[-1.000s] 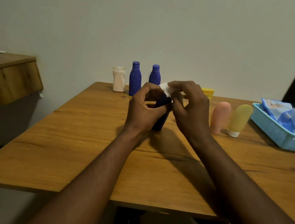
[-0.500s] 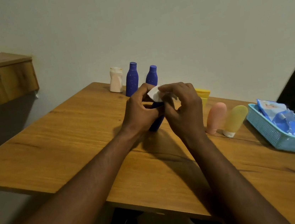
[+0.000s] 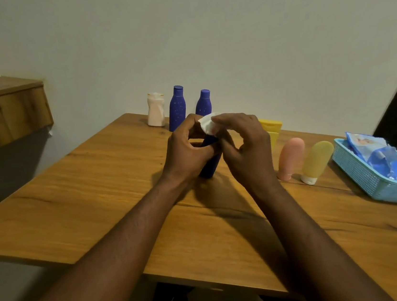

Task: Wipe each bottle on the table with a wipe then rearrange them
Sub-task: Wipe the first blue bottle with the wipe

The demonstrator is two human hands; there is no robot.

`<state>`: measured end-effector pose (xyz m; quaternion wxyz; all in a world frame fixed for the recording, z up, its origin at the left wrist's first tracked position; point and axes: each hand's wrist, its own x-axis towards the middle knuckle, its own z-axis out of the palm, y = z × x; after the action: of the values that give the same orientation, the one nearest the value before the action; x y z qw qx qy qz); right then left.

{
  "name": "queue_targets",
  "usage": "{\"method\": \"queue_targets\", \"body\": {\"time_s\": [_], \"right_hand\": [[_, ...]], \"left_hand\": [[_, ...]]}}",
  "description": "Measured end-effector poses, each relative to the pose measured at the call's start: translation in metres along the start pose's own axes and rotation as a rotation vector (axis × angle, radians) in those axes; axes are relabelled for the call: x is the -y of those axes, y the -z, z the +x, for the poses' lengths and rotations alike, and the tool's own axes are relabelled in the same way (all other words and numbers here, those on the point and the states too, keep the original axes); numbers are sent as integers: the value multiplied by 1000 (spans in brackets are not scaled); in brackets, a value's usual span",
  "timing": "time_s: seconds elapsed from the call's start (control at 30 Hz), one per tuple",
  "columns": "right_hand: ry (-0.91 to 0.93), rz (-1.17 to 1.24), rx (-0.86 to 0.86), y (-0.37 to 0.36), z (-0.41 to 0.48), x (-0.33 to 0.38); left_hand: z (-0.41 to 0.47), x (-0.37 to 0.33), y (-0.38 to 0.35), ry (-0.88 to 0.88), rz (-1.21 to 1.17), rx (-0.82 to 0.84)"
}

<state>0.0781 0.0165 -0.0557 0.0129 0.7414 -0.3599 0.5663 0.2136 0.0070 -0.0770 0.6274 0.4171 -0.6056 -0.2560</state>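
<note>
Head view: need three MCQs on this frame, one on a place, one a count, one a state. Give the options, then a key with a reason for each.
1. Where is the wipes pack?
A: on the floor. B: in the blue basket. C: on a chair.

2. How many dark blue bottles show?
A: one. B: two. C: three.

3. What is the right hand doing?
A: lying open and idle. B: curled, holding nothing. C: pinching a white wipe.

Key:
1 B, the pack lies inside the basket.
2 C, two stand at the far edge of the table, and the left hand grips a third.
3 C, its fingers close on the wipe over the top of the held bottle.
</note>
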Motion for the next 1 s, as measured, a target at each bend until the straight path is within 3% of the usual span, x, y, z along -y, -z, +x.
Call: {"method": "queue_targets", "body": {"time_s": [0.17, 0.37, 0.53, 0.83, 1.0], "right_hand": [[55, -25, -9, 1, -2, 4], [-50, 3, -228, 7, 2, -1], [-11, -5, 30, 0, 1, 1], [-44, -4, -155, 4, 1, 1], [-40, -17, 69, 1, 0, 2]], "left_hand": [[1, -1, 3, -26, -2, -22], [1, 0, 1, -38, 9, -19], [2, 3, 2, -29, 16, -22], [1, 0, 0, -27, 4, -32], [1, 3, 1, -36, 17, -41]]}}
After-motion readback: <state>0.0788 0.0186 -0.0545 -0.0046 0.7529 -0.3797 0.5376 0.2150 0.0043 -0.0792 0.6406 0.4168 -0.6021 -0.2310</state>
